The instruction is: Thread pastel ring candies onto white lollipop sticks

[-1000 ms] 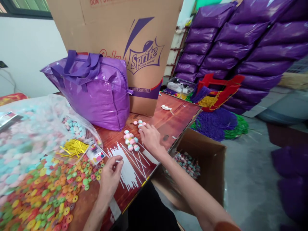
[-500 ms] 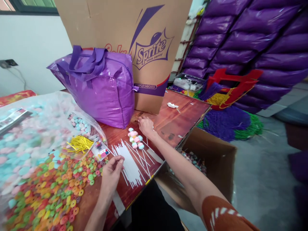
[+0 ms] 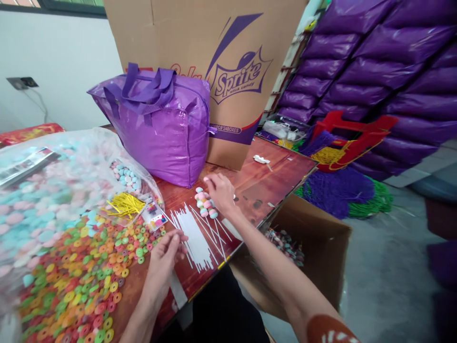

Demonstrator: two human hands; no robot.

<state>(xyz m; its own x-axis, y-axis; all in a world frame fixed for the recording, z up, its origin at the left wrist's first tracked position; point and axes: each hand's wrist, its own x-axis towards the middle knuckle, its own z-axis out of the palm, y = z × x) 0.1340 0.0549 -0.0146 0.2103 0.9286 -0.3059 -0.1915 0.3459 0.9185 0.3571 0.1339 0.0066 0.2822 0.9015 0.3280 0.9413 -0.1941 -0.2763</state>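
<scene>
**Work lightly at a crowded worktop [image 3: 274,176]**

Your room is hemmed in by the tall printed carton [image 3: 185,28] at the back and the purple bag [image 3: 160,133] in front of it, so low, short movements of the right arm suit you best, clear of the bag's near corner. The heap of ring candies [image 3: 85,276] spreads close to your left forearm; lifting that arm, rather than sweeping it, should avoid scattering them.

Your right hand [image 3: 220,193] is stretched forward over the worktop, back upward and fingers curled. The gap between thumb and fingertips looks narrow; you cannot tell from here whether anything sits in it. Your left hand [image 3: 166,252] is nearer you, at the left side of the white sticks [image 3: 194,236], thumb drawn close to the forefinger. Whether it pinches a stick cannot be told.

The white sticks lie side by side between your hands; a light fingertip touch should leave their row undisturbed. The candy-topped sticks [image 3: 205,202] lie to their right, stems crossed, heads clustered just beside your right hand. Give those soft-looking heads a gentle touch, since a hard squeeze could dent them.
</scene>
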